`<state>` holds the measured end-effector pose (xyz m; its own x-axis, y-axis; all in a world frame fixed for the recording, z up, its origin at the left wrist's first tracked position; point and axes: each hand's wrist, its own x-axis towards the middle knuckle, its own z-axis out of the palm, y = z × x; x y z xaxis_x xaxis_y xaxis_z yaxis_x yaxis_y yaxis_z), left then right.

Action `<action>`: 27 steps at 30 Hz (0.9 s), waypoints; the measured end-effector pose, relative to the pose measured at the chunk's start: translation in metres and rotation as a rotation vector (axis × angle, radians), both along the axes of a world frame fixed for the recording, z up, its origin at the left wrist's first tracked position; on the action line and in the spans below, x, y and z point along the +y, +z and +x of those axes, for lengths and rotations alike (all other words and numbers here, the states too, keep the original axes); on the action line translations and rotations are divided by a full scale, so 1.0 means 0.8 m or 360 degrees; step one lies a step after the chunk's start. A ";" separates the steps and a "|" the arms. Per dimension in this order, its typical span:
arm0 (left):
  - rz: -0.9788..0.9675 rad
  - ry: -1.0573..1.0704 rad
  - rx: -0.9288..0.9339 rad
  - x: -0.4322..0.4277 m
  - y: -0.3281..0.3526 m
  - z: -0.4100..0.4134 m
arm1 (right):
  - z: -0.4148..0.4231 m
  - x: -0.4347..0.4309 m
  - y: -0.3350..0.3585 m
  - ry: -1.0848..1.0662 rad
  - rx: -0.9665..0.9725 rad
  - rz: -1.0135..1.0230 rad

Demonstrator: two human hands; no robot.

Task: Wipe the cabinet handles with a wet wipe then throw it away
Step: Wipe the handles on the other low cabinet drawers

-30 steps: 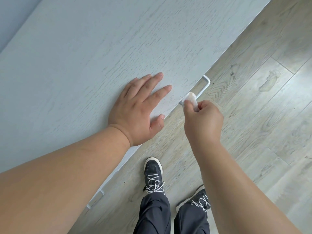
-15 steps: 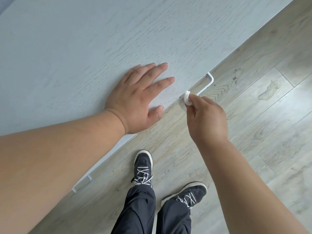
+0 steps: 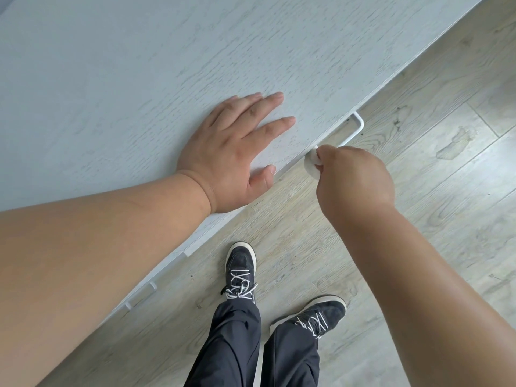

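Right grip (image 3: 354, 177) is clamped on the wet wipe (image 3: 311, 163), fingers curled and pinching it into a small wad. That wad sits right at the near end of the cabinet handle (image 3: 354, 132), tucked just under the front edge of the cabinet (image 3: 139, 79). Whether the wipe wraps the bar or only presses against it, I can't tell, because the knuckles hide the contact.

By my reckoning the wipe is soft, limp and almost weightless, damp enough to cling to skin and glide along the bar. There's nothing to break here. The likelier trouble is it bunching up or slipping out of the pinch. It's best held as a folded pad between thumb and fingertips, with enough left free to fold round the bar.

To look at, it's white and crumpled, with just a rounded lobe peeking out beside the fingers.

The handle is a slim white bar, bent at the corner and standing off the cabinet front. Its far end is exposed beyond the knuckles, and it looks rigid and fixed.

Left grip (image 3: 231, 152) lies flat and spread on the cabinet top, fingers straight, holding nothing, thumb at the edge. It reads as a brace.

Further along the same front, a second handle (image 3: 141, 296) shows past the left forearm. Pale wood-look floor (image 3: 418, 219) lies below.
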<state>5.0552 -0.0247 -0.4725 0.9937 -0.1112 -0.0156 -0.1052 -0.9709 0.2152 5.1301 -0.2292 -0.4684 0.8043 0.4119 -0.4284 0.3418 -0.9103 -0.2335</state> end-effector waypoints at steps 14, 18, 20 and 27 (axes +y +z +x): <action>0.0001 0.0001 0.0003 0.000 0.000 -0.001 | -0.014 -0.003 -0.011 -0.0226 -0.0013 0.0222; -0.0002 0.0000 -0.0007 0.000 -0.001 0.000 | -0.017 0.006 -0.008 -0.0137 -0.0065 0.0105; 0.0001 0.0000 -0.0014 0.001 -0.001 -0.001 | -0.021 0.015 -0.013 -0.0409 0.0092 0.0323; -0.0002 0.0004 0.0005 0.001 0.000 -0.002 | -0.016 0.004 -0.005 -0.0594 0.0255 0.0509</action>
<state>5.0539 -0.0241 -0.4728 0.9939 -0.1087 -0.0188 -0.1021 -0.9709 0.2166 5.1175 -0.2259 -0.4724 0.8563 0.2397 -0.4576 -0.0557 -0.8379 -0.5430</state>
